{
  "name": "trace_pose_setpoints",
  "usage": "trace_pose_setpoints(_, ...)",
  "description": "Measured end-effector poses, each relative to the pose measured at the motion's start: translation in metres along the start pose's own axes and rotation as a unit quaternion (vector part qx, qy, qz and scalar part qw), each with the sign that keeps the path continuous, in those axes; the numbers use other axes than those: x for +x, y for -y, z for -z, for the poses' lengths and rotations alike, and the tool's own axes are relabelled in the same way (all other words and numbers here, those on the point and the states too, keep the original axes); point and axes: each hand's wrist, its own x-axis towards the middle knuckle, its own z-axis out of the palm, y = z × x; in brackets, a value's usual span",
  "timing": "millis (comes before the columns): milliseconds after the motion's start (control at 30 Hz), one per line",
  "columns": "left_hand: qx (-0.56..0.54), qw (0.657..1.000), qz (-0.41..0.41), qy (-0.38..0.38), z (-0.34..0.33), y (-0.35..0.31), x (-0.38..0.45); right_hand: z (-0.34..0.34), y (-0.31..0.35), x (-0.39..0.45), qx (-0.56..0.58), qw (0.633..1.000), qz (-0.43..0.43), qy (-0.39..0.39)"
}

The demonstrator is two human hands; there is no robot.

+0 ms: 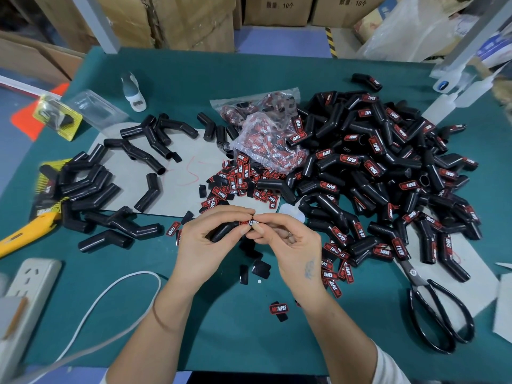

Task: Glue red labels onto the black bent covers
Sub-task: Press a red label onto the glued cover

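Head view, looking down on a green tabletop [194, 342]. Near the middle of the front half, both hands meet over one black bent cover [223, 231]. Left hand [205, 245]: fingers curled round the cover, gripping it. Right hand [291, 245]: thumb and fingertips pinching a red label [249, 222] that lies against the cover's upper end.

Just behind the hands, loose red labels [238, 181] lie scattered on a grey cardboard sheet [182, 173], spilling from a clear plastic bag [266, 139] of the same labels. More labels lie in front of the hands; one label [279, 309] sits face-up near the front edge.

Toward the right edge, a large heap of labelled covers [388, 167] fills much of the tabletop. Toward the left edge, unlabelled covers [91, 187] lie in a looser group, partly on the cardboard sheet.

Black-handled scissors [435, 309] lie near the front right corner. A yellow utility knife [25, 231] lies at the left edge, with a white power strip [33, 278] and its white cable [110, 295] at the front left corner. A small white bottle [133, 91] stands toward the back left. Cardboard boxes [194, 20] stand beyond the back edge.
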Motion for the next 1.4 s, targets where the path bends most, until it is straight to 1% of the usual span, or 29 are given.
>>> trace_pose_setpoints(500,-0.002,1.0,-0.002,0.003,0.0003,0.0003,-0.0007,0.001,-0.0032,-0.0002,0.002,1.0,0.012,0.002)
trace_pose_setpoints(700,0.076,0.995,-0.061,-0.002,-0.0018,0.0024,-0.0039,0.0015,-0.0066,0.0014,-0.001,1.0,0.027,0.002)
trace_pose_setpoints(800,0.084,0.993,-0.078,0.0,-0.0018,0.0026,-0.004,0.0025,-0.0073,0.0017,-0.005,0.999,0.031,-0.003)
trace_pose_setpoints(1167,0.037,0.998,-0.051,-0.011,-0.0028,-0.0019,-0.0039,0.0034,-0.0075,0.0009,-0.006,0.999,0.04,-0.005)
trace_pose_setpoints(1400,-0.001,0.999,-0.024,-0.034,-0.0072,-0.0005,-0.0054,0.0035,-0.0058,0.0005,0.0,0.999,0.044,-0.003)
